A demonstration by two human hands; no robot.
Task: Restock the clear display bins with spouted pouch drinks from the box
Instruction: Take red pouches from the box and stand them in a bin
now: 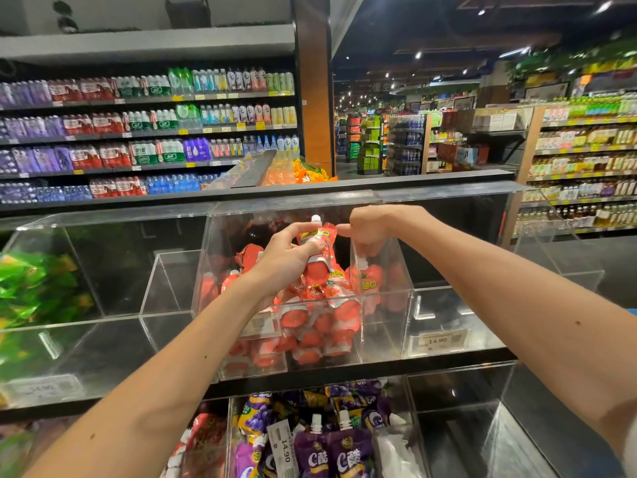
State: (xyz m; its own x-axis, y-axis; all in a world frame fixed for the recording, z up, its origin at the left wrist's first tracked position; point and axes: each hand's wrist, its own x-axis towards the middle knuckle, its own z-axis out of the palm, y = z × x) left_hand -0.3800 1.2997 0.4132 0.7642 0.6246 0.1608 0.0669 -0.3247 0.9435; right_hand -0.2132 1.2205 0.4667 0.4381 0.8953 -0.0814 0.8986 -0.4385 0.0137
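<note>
A red pouch drink [319, 241] with a white spout sits upright in the person's left hand [289, 257], held over the middle clear bin [213, 270] on the upper tier of the display. The fingers of that hand are wrapped around the pouch's upper body, clenched on it, with the spout sticking up above the knuckles. Just beside it, the right hand [370, 225] reaches in from the other side, its thumb and fingertips pinching at the pouch's top corner; the rest of that hand curls down behind the bin's clear divider, and I cannot tell whether it has anything else in it.

Under the hands, the bin holds a heap of the same red pouches [320, 312], lying every which way, some pressed against the front wall. The bin to the right [448, 305] shows only its bare floor and a price tag [439, 339] reading 14.90. The bin to the left [86, 305] has green packets [31, 288] at its far end.

On the tier below, purple pouches [331, 446] fill a bin, with another 14.90 tag [284, 443] among them. Behind the display stand long shelves of bottled water [138, 132], and an aisle runs away to the right.
</note>
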